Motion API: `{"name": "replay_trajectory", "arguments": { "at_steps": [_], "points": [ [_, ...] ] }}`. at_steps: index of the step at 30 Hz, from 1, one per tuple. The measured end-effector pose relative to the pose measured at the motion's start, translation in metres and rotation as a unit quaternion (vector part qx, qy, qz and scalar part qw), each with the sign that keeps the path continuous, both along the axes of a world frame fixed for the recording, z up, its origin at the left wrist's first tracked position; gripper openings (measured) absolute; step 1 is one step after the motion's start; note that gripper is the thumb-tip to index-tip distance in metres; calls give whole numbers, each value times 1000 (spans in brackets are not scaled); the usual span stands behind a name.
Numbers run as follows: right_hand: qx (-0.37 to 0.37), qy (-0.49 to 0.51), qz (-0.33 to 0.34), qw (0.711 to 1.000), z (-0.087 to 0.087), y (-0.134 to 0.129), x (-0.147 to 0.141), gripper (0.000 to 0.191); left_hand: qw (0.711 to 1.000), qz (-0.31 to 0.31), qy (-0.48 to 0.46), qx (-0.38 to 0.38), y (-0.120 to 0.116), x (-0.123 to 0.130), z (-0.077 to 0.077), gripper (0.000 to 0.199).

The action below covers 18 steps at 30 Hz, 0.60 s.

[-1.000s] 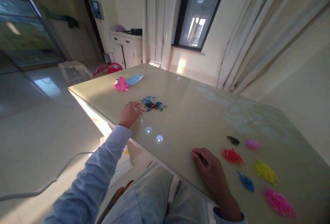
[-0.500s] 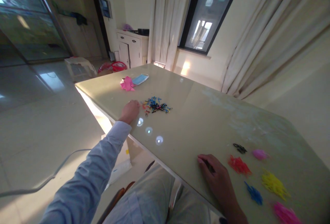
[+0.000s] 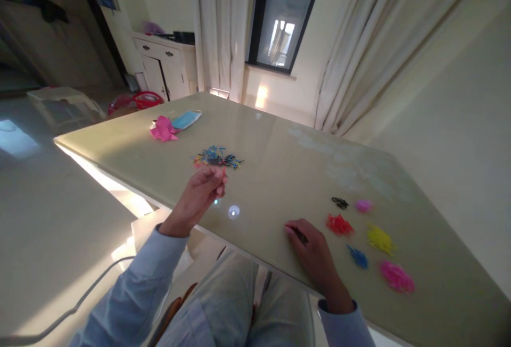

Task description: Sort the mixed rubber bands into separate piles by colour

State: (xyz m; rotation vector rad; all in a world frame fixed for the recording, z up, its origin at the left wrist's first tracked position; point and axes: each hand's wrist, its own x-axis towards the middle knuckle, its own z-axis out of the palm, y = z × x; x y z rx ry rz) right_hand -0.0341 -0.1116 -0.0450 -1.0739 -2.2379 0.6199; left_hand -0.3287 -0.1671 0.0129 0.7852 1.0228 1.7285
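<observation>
Between the thumb and fingertips of my left hand is a small red piece, held above the table just in front of a mixed pile of blue, black and orange pieces. My right hand rests on the table near its front edge, fingers curled together; whether anything is inside cannot be made out. To its right lie sorted piles: black, red, blue, yellow, a pink-purple one and a bright pink one.
At the table's far left lie a pink paper-like object and a blue face mask. The table's front edge runs just above my legs. Beyond stand a white cabinet and a pale stool.
My left hand has lifted from the left side of the mixed pile and moved toward me and right, now with a red piece in its fingers. The view has turned right.
</observation>
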Motion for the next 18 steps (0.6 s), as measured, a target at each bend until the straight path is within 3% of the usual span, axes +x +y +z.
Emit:
{"name": "replay_trajectory", "arguments": {
  "at_steps": [3,11,18],
  "points": [
    [2,1,2,1000,0,0,-1,18,998,-37,-56,12,1,33,7,27],
    [0,0,-17,1000,2,-3,-7,12,980,-135,-147,-10,10,114,8,20],
    [4,-32,-60,998,-8,-1,-10,10,971,-209,-112,-27,23,168,19,24]
  ]
}}
